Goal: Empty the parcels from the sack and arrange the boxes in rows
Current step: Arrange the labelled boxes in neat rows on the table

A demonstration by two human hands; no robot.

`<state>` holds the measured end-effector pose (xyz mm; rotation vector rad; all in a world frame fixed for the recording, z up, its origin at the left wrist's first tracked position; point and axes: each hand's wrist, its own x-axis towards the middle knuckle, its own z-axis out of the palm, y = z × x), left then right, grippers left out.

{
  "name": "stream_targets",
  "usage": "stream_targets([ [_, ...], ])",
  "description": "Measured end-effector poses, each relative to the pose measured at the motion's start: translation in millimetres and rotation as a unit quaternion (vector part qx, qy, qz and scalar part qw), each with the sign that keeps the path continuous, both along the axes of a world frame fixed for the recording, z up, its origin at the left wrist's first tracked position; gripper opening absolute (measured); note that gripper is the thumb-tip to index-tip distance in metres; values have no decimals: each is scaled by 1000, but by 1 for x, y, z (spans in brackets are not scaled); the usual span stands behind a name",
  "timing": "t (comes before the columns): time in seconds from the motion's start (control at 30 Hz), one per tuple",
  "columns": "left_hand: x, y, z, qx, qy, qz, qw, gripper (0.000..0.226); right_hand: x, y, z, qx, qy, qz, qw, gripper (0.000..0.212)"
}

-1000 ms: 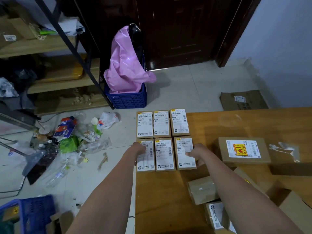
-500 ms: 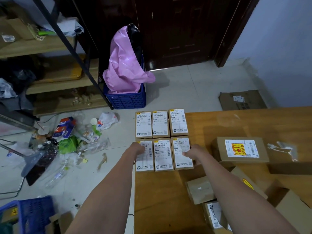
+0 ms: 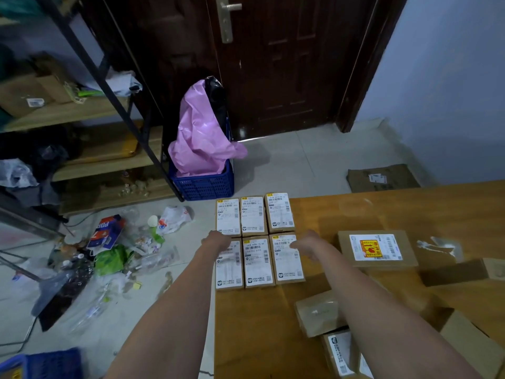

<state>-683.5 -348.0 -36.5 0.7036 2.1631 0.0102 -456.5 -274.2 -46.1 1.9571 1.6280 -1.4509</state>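
Right, wooden table (image 3: 369, 212) first: big brown top, its left corner carrying six small labelled boxes (image 3: 257, 261) in two rows of three, edges touching. Bigger flat box (image 3: 378, 248) with a red-and-yellow sticker sits just beside them on the right; more loose parcels (image 3: 318, 313) lie nearer me, unsorted. No sack visible on the table. Pink bag (image 3: 202, 138) stands in a blue crate (image 3: 203, 184) on the floor by the door; cannot tell whether it's the sack.

Left hand (image 3: 218, 239) rests on the near-left box, right hand (image 3: 304, 243) on the near-right box. Fingers too blurred, so grip on either cannot be told.

Judgement: small boxes look stiff cardboard, light, flat-sided, glossy labels maybe slick. Best pushed at the outer side faces to square the row, or lifted by pinching the long edges. Corners could crush if squeezed hard.
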Motion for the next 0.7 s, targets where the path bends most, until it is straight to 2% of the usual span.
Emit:
stream_targets([
  [0.17, 25, 13, 6, -13, 32, -57, 998, 65, 18, 5, 29, 21, -12, -15, 1000, 72],
  [0.3, 70, 23, 38, 5, 13, -125, 992, 55, 41, 8, 47, 25, 2, -50, 998, 78],
  [0.4, 107, 32, 54, 33, -11, -169, 985, 56, 63, 9, 60, 41, -10, -46, 998, 72],
  [0.57, 166, 43, 65, 69, -47, -221, 972, 55, 109, 5, 79, 79, -41, 2, 996, 36],
  [0.63, 190, 47, 66, 77, -58, -236, 967, 54, 129, 6, 80, 87, -38, -33, 995, 23],
  [0.7, 211, 49, 68, 79, -65, -259, 960, 51, 150, 7, 78, 95, -49, -33, 994, 28],
])
